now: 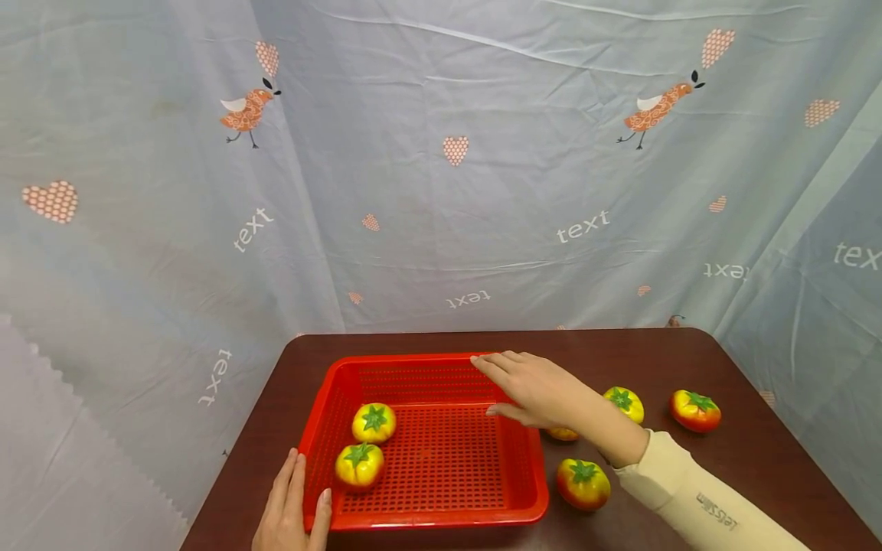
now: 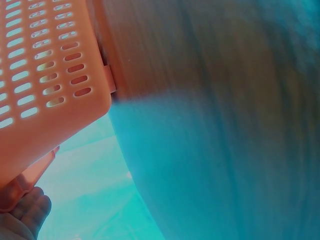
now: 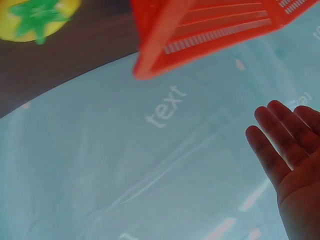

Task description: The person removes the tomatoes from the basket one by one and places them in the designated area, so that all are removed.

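Red basket (image 1: 441, 459) against left hand (image 1: 285, 511), near right hand (image 1: 534, 389)

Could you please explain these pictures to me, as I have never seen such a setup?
There is no machine here, just a person working bare-handed. The large picture comes from a camera worn on the head; the others from cameras on the left and right wrists. On the dark brown table stands a rectangular red plastic basket holding two round yellow-and-red, green-topped tomato-like fruits. More such fruits lie to its right. The left hand rests against the basket's near left corner; the right hand, raised near its right side, is empty.
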`<action>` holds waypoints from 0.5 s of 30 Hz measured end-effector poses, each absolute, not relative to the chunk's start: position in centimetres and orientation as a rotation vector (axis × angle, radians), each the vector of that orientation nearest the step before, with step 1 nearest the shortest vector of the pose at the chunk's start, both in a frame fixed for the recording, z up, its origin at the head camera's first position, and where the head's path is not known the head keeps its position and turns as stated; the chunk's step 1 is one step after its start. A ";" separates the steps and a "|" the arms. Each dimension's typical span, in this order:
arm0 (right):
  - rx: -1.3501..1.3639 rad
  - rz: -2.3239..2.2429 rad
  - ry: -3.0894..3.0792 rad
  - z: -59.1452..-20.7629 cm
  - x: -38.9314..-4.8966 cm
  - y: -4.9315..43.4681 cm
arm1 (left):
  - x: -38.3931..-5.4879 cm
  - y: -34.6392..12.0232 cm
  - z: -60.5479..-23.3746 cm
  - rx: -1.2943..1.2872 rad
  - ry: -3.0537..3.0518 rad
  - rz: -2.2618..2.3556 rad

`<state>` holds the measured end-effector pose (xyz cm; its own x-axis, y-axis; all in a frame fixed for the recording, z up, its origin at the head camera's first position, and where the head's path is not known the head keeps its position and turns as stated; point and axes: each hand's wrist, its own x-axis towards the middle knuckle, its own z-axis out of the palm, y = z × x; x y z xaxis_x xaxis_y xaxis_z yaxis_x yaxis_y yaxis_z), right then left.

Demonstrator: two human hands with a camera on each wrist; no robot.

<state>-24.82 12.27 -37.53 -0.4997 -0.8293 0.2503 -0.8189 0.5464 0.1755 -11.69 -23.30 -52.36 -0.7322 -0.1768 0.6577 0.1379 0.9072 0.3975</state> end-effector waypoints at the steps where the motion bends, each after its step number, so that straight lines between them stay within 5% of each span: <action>1: 1.373 -0.051 -2.475 -37.4 -24.9 11.9 | -11.7 -23.3 -52.4 0.023 -2.325 -0.552; 15: 1.446 -0.139 -2.491 -36.6 -25.4 6.4 | -11.8 -23.4 -52.4 0.018 -2.321 -0.559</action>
